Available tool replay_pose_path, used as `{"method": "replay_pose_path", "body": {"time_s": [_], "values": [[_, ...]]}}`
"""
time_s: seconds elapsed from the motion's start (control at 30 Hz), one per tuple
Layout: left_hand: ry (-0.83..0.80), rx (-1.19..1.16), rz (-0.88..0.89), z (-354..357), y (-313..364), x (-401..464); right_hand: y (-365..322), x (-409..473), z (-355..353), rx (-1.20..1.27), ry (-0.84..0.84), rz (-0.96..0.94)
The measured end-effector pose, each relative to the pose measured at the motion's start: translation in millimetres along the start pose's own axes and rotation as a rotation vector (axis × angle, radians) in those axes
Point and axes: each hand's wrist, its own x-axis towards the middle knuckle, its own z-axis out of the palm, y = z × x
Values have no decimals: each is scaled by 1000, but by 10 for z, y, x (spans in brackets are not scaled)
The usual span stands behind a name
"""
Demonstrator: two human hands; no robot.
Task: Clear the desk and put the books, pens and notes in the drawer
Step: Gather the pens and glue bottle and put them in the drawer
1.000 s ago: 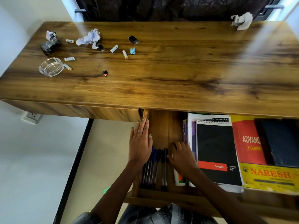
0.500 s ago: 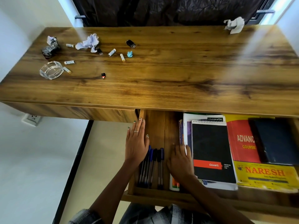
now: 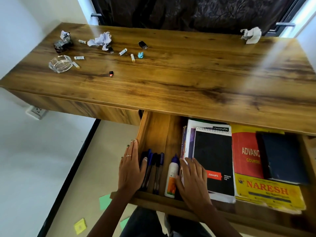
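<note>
Nearest, green and yellow sticky notes lie on the floor below the open wooden drawer. The left hand lies flat with straight fingers along the drawer's left wall, its grip open, touching the row of blue and black pens just to its right. The right hand rests open on the black spiral notepad, beside a white glue bottle with a blue cap. Right of the notepad lie a red and yellow book and a dark blue book. Farther off, the wooden surface carries a clear glass ashtray, small batteries and crumpled white paper.
</note>
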Motion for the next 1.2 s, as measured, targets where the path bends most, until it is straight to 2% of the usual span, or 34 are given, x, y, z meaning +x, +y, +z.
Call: {"method": "replay_pose_path", "body": {"time_s": [0.1, 0.2, 0.37, 0.43, 0.63, 0.73, 0.83, 1.07, 1.2], "values": [[-40, 79, -48, 29, 26, -263, 25, -137, -63, -14, -35, -60], [-19, 179, -6, 56, 120, -493, 62, -302, -171, 13, -37, -94], [-8, 187, 307, 190, 320, -925, 144, -618, -208, 9, 40, -167], [-12, 206, 422, 270, 359, -1040, 181, -752, -149, -12, 120, -199], [273, 363, 602, 625, 403, -1413, 172, -1236, 104, -101, 336, -88], [273, 393, 593, 779, 421, -1608, 199, -1382, 71, -203, 418, -103], [363, 379, 569, 769, 426, -1713, 328, -1418, 86, -317, 388, -99], [249, 372, 491, 745, 459, -1644, 450, -1378, 114, -381, 267, -125], [76, 316, 501, 650, 544, -1552, 509, -1256, 94, -366, 231, -179]]}}
